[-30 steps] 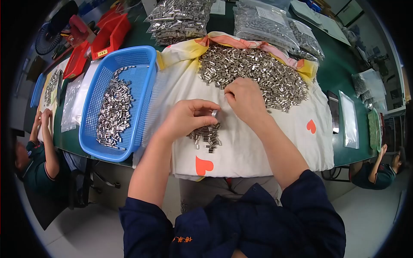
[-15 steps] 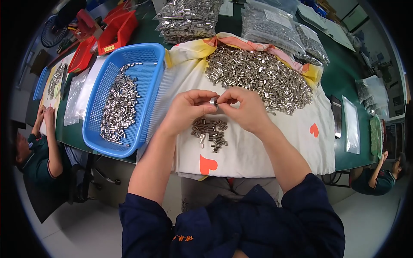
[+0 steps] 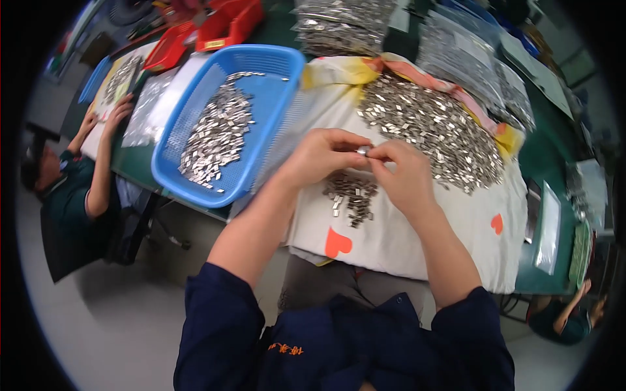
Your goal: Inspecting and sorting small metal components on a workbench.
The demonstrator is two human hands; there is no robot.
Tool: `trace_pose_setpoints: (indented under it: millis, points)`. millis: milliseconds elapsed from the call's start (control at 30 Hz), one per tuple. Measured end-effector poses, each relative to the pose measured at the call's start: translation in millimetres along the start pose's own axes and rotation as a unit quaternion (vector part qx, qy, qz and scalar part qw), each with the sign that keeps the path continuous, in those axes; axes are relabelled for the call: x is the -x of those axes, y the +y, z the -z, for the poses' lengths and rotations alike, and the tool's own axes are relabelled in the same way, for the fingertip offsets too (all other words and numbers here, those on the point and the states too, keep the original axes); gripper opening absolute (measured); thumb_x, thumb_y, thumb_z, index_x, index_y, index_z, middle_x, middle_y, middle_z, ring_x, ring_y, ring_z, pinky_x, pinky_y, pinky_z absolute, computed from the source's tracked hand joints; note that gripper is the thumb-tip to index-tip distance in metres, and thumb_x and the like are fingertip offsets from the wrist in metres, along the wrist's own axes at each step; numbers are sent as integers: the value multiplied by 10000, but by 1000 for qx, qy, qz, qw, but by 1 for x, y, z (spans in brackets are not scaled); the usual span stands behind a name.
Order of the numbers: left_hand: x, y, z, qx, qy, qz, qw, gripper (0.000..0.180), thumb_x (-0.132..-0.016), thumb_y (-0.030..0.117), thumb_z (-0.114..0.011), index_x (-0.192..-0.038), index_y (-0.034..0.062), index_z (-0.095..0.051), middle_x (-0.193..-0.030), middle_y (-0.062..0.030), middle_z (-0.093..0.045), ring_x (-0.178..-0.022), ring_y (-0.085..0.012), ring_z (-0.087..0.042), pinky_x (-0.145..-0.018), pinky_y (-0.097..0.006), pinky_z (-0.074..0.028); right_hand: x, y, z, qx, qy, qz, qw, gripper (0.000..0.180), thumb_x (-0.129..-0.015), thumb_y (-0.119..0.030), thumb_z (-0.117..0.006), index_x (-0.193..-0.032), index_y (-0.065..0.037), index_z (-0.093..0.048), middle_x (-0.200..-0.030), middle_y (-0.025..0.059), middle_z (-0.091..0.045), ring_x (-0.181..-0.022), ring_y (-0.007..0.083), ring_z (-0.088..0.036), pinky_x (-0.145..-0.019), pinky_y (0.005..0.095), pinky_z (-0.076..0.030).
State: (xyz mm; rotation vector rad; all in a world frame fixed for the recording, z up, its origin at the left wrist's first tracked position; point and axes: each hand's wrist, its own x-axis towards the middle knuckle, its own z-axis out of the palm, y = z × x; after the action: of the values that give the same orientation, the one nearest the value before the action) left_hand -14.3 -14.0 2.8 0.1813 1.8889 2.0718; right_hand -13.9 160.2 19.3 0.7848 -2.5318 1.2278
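Note:
My left hand [image 3: 326, 158] and my right hand [image 3: 405, 174] meet over the white cloth [image 3: 417, 251]. Their fingertips pinch a small shiny metal sleeve [image 3: 363, 150] between them; the fingers partly cover it. Just below the hands lies a small pile of similar short metal sleeves [image 3: 355, 199]. A much larger heap of these sleeves [image 3: 433, 124] spreads across the far side of the cloth, beyond my right hand. To the left stands a blue perforated plastic basket [image 3: 171, 153], holding many loose metal sleeves [image 3: 218, 133].
Clear bags of metal parts [image 3: 342, 29] are stacked at the back, more bags [image 3: 456, 55] at the back right. Red bins [image 3: 231, 26] stand behind the basket. One person [image 3: 81, 176] sits at the left, another [image 3: 564, 319] at the far right.
The whole view has turned and shifted, so the scene sits further right and is blurred. Both hands still pinch the metal sleeve, and the person at the left has moved their hands.

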Motion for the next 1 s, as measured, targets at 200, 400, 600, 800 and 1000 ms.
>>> trace_pose_setpoints:
  millis: [200,400,600,800,1000]
  points:
    - [1,-14,2,-3,7,-47,999,302,-723,25,-662,-1009,-41,-591,-918,-87,-628,-792,-103,-585,-706,-226,-476,5,-6,-2,43,-7,30,999,51,-693,-18,-602,-741,-22,-585,-716,95,-570,-680,251,-559,-618,325,-446]
    - [5,-8,5,90,-14,-13,996,302,-715,19,-673,-1001,-37,-595,-905,-83,-635,-798,-98,-595,-711,-234,-491,-2,-6,6,-106,-66,-90,988,95,-715,-35,-624,-800,3,-614,-770,68,-625,-655,141,-573,-629,248,-449]
    - [2,-1,-6,0,-57,-27,998,323,-714,27,-680,-1019,-30,-590,-922,-71,-626,-806,-94,-582,-726,-230,-478,-3,9,18,-165,-110,-207,958,107,-684,-57,-652,-768,-28,-593,-685,9,-582,-632,70,-528,-610,212,-432]
    - [9,-15,4,-33,-31,-19,999,301,-709,63,-692,-992,1,-612,-882,-62,-635,-782,-87,-581,-700,-223,-475,-18,19,24,-161,-92,-214,959,151,-747,-139,-642,-830,-22,-597,-715,16,-590,-650,83,-532,-606,223,-430]
    - [5,-7,-4,-76,-80,2,994,295,-707,58,-693,-987,12,-617,-850,-44,-633,-746,-75,-574,-678,-213,-468,-13,40,29,38,-1,-172,984,111,-740,-117,-604,-807,-29,-613,-703,66,-600,-625,179,-563,-590,289,-444]
